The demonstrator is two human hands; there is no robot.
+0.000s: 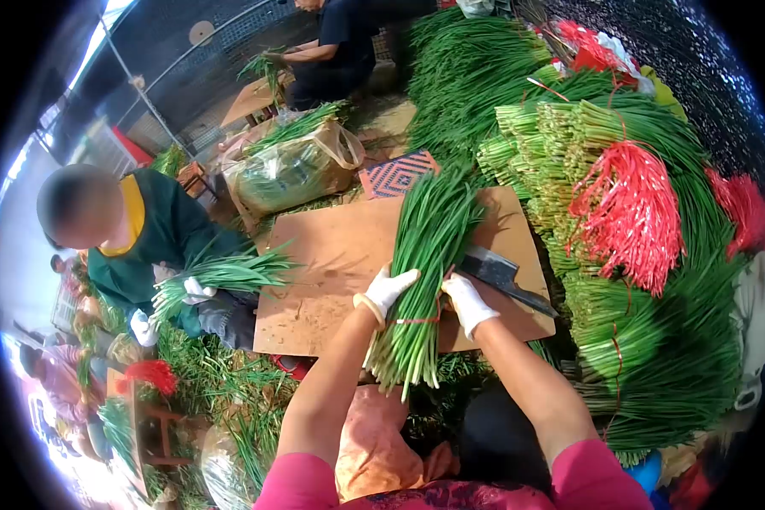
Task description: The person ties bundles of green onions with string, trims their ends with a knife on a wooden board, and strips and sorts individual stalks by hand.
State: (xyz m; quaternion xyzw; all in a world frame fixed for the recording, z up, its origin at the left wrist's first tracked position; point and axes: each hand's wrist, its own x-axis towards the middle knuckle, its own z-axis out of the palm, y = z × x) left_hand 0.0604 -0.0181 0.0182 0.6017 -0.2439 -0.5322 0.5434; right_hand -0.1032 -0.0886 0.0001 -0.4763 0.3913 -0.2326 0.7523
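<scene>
The brown board (323, 234), under the green bunch (430, 255), stands beside heaped bundles (548, 157).

A bundle of garlic chives (438, 217) lies between the left hand (388, 291) and right hand (467, 304), over a board (327, 255), its stem ends overhanging the near edge. Right of the grip: a knife (495, 270) on the board; farther right, a chive pile (531, 161) topped with twine (633, 208). Left: a seated co-worker (161, 217). Beyond the board: a mat (399, 172); left of it, a filled bag (285, 180).

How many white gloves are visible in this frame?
4: camera wearer's left glove and right glove at the green bundle; co-worker's upper glove and lower glove at picture left. Others may be hidden.
</scene>
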